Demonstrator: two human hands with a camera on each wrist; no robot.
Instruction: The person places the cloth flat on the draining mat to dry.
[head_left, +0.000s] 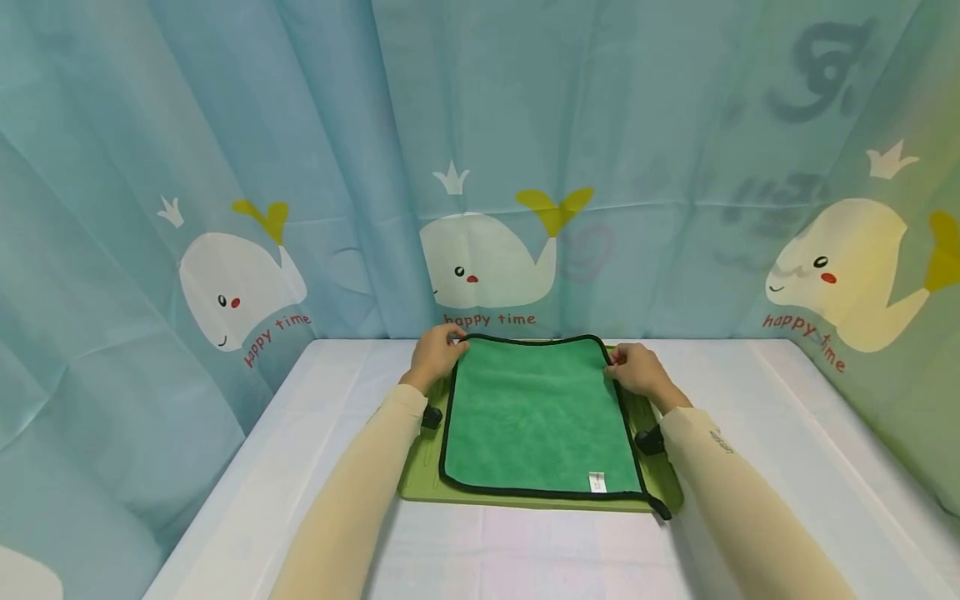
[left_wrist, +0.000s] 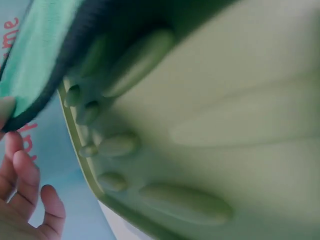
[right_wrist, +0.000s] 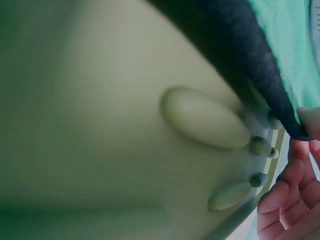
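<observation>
A green towel (head_left: 536, 417) with black edging is spread over a green tray (head_left: 423, 467), its white label near the close edge. My left hand (head_left: 435, 357) pinches the towel's far left corner between thumb and fingers. On the other side, my right hand (head_left: 639, 371) pinches the right edge a little below the far corner. Both wrist views show the black border held up off the tray, whose surface has raised oval bumps (left_wrist: 187, 204). The near right corner of the towel hangs over the tray's rim. Most of the tray is hidden beneath the cloth.
The tray lies on a white-covered table (head_left: 517, 554), near its far edge. A light blue curtain (head_left: 637, 108) with printed whales surrounds the table at the back and sides. A black wrist camera (head_left: 651, 440) sits below the right wrist, close to the tray.
</observation>
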